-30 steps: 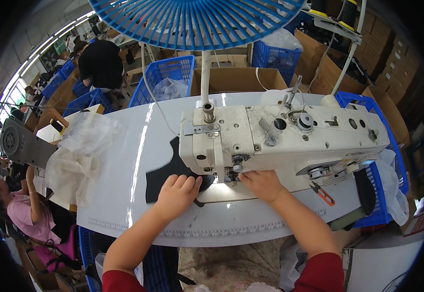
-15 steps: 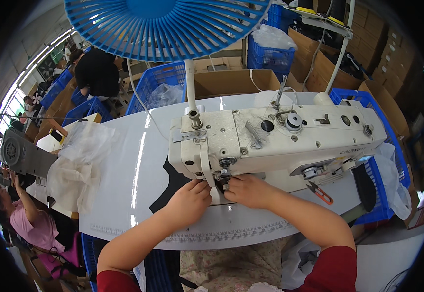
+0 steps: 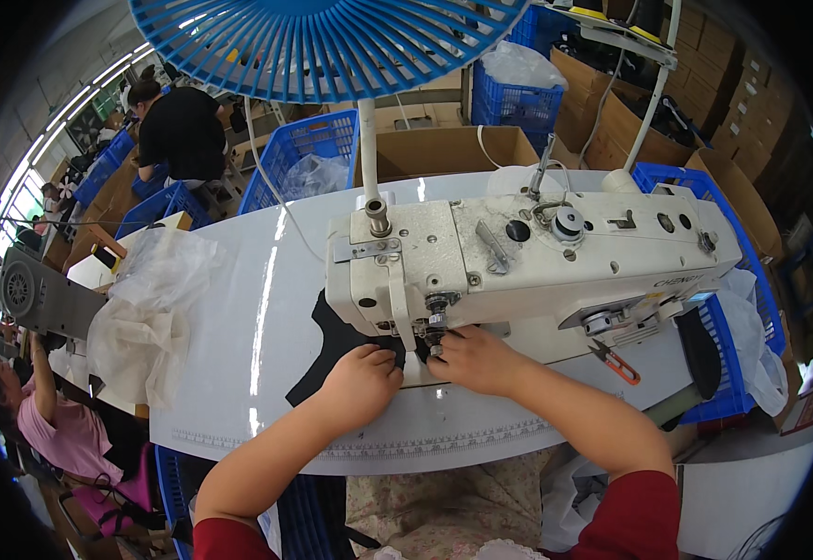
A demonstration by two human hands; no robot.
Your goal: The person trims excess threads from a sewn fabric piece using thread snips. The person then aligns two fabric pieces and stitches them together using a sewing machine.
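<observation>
A white sewing machine (image 3: 518,252) stands across the table, its needle end in front of me. Black fabric (image 3: 318,359) lies flat under that end and spreads out to the left. Just left of the needle, my left hand (image 3: 364,381) has its curled fingers closed on the fabric's near edge. On the other side, my right hand (image 3: 470,362) pinches at a dark bit of the fabric close to the presser foot. The machine head and my fingers hide the stitching spot. Orange-handled thread snips (image 3: 616,362) rest by the machine's base, right of my right hand.
A ruler strip (image 3: 360,448) runs along the near edge of the white table (image 3: 229,355). A blue fan (image 3: 322,56) hangs over the far side. Blue crates (image 3: 308,140) and cardboard boxes (image 3: 444,154) stand behind. Clear plastic (image 3: 150,327) lies at left, near a seated co-worker (image 3: 70,429).
My left fingers have shifted slightly down and back from the needle, showing more black fabric. My right hand moves only slightly. The view has tilted a little; a co-worker at the back has raised up somewhat.
</observation>
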